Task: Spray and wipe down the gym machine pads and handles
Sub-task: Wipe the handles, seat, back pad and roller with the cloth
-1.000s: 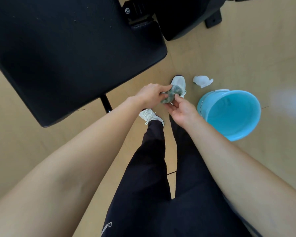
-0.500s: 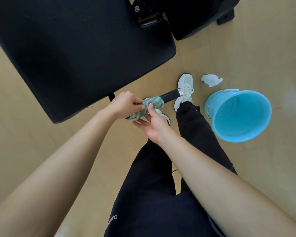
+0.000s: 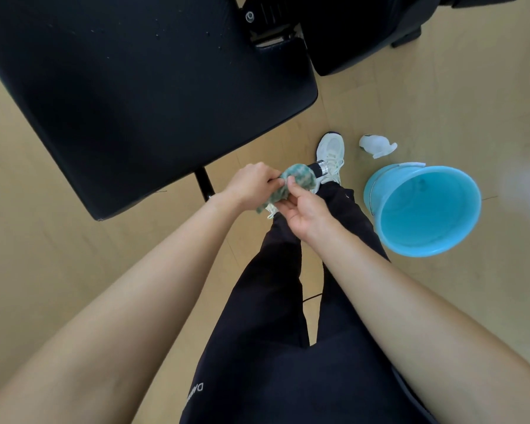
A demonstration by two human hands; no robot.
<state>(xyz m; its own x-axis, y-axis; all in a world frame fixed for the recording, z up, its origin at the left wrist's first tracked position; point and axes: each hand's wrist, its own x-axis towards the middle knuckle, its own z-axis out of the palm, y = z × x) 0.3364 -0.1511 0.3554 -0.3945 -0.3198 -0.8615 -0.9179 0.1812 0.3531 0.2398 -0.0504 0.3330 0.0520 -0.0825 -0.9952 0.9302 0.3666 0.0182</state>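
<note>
We stand over the big black pad (image 3: 135, 102), with the blue bucket (image 3: 372, 194) well off to our right. Below the pad's near corner our left hand (image 3: 251, 185) curls over the inner end of the cloth (image 3: 299, 178). Our right hand (image 3: 303, 209) pinches the cloth from beneath, thumb on top. Both hands grasp the cloth, which is wrapped round the handle (image 3: 318, 168). The handle's long axis runs from under the left hand up and to the right. Only its chromed tip shows past the cloth, toward the shoe (image 3: 331, 148). The bare end lies just beyond the grip, nearer the right hand, so we judge the next stroke slides outward.
</note>
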